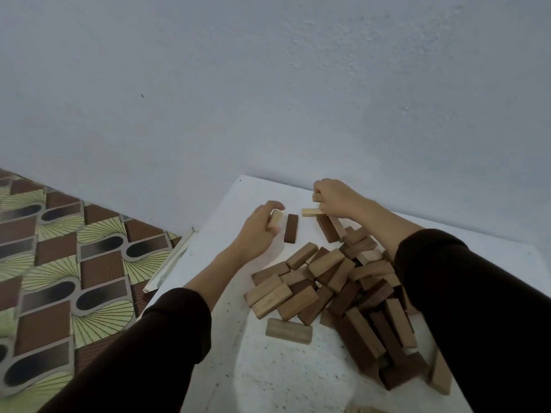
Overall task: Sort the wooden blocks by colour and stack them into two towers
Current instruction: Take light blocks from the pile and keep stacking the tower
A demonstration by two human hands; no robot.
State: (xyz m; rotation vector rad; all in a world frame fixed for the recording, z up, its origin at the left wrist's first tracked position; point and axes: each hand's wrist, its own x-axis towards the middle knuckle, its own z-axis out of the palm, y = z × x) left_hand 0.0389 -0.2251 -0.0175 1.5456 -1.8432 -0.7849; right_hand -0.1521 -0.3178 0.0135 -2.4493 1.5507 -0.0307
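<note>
Hands [258, 223] [335, 198] reach forward, each gripping a light block [275, 219] [316, 197].

White speckled table [268, 377] stands against a pale blue-grey wall [268, 84]. Left of it, the floor [59, 263] carries a brown, black and yellow-green pattern. A pale strip [170, 260] lies just beside the table's left edge.

This looks like a room in a home rather than a workplace. The floor [59, 263] has a bold decorative pattern of brown, green and black shapes, the wall [268, 84] is plain pale-blue paint with a rough texture, and a white table [283, 383] standing against it carries a loose pile of wooden toy blocks [325, 262]
</note>
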